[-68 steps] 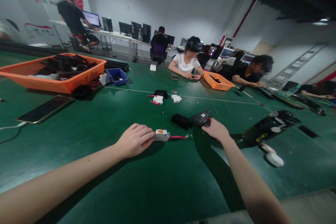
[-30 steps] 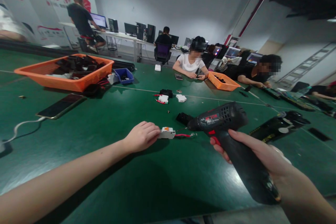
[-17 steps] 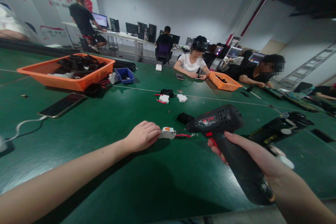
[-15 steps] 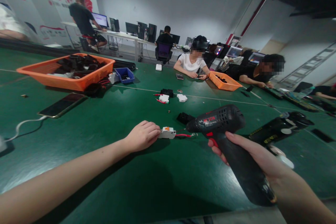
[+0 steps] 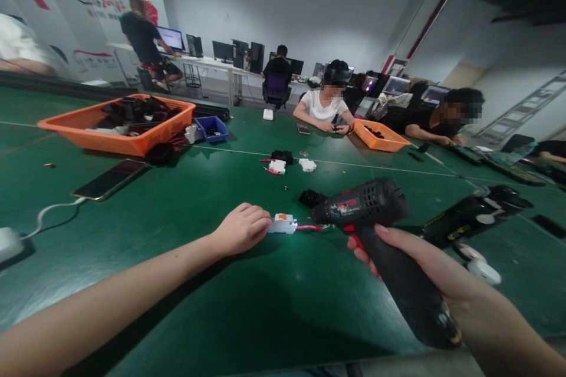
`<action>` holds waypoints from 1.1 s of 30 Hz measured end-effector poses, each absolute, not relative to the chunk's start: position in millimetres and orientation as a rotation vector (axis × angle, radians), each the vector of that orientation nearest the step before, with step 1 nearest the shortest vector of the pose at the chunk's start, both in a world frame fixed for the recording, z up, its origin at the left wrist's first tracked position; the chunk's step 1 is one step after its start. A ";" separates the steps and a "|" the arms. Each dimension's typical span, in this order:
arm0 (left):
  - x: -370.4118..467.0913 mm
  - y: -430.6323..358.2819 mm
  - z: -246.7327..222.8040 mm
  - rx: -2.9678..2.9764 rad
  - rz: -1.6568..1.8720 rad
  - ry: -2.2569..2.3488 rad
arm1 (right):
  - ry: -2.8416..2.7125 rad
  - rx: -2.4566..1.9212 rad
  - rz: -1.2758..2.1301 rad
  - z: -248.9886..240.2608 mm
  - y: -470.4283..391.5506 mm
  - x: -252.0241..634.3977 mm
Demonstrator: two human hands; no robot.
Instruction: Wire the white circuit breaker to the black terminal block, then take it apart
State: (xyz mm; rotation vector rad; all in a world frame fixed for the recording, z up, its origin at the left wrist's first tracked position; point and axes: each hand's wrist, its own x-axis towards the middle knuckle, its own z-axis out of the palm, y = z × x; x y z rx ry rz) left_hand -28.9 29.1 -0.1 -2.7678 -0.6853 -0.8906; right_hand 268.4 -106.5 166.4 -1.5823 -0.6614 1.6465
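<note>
Head view, table: across the green tabletop (image 5: pixel 247 312), a dark block (image 5: pixel 312 198) sat just behind the drill's nose; nothing visible stood between bit and breaker.
Right side: there lay a black cylinder (image 5: pixel 464 222), with a white round case (image 5: pixel 484 271) near it.
Left side: a phone (image 5: pixel 110 180) rested there, white cable attached.
Middle: two white units, one (image 5: pixel 277 168) with red leads and the other (image 5: pixel 307 165) beside it, sat beyond the breaker.
Baskets: the big orange basket (image 5: pixel 132 145) was heaped with dark parts and some white pieces; the blue bin (image 5: pixel 214 137) held small dark bits, and the far orange basket (image 5: pixel 382 144) more dark parts.
Breaker: the white breaker (image 5: pixel 283 225) was on the table, red wire (image 5: pixel 309 227) out to the right, left hand (image 5: pixel 242 228) with its fingers closed on the near end.
Drill: up it had come! The right hand (image 5: pixel 424 259) had fingers wrapped round the grip of the drill (image 5: pixel 367 203); in the earliest frame the tool was down by the dark block.
</note>
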 end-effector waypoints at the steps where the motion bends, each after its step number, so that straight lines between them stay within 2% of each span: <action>1: -28.7 28.9 -0.1 -2.766 -0.896 -0.689 | -0.687 -1.580 1.645 166.8 -106.4 268.4; 33: -28.7 28.1 2.0 -2.832 -0.905 -0.694 | -0.784 -1.598 1.626 168.8 -105.2 264.3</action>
